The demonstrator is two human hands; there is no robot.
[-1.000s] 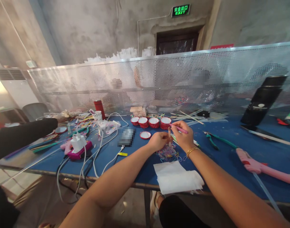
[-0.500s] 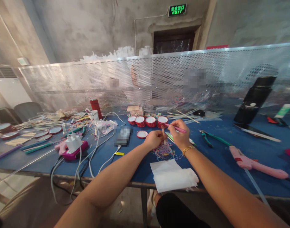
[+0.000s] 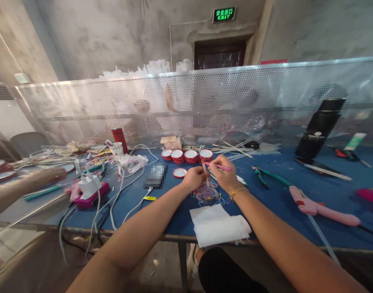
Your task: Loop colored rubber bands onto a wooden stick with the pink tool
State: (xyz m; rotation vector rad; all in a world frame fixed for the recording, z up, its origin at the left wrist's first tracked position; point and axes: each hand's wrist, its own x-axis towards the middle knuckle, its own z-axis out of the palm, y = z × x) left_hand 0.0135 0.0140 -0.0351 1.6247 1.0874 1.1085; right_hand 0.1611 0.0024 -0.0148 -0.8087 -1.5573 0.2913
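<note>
Between the fingers of my left hand [image 3: 196,179] is a flat wooden craft stick [image 3: 206,174], held upright and partly hidden by the fingers. My right hand [image 3: 225,171] is closed round a pink pen [image 3: 220,167], whose tip points at the stick's upper part. Below both hands lies a tangled pile of thin coloured strings or bands [image 3: 207,195]. Just behind them stand several red-rimmed round pieces with white tops, in short stacks [image 3: 191,156]. One single red-rimmed disc [image 3: 179,173] lies left of my left hand. White paper sheets [image 3: 220,228] sit at the table's front edge.
To the right are green-handled pliers [image 3: 261,177], a pink glue gun [image 3: 321,209] and a black bottle [image 3: 321,128]. On the left, white cables run by a purple power strip [image 3: 93,197]. A co-worker's arm [image 3: 30,183] reaches in there. A perforated metal screen [image 3: 174,101] stands behind.
A co-worker's arm has come in over the table at the left. The whole view has shifted slightly. My hands keep nearly the same pose with the pen and the stick.
</note>
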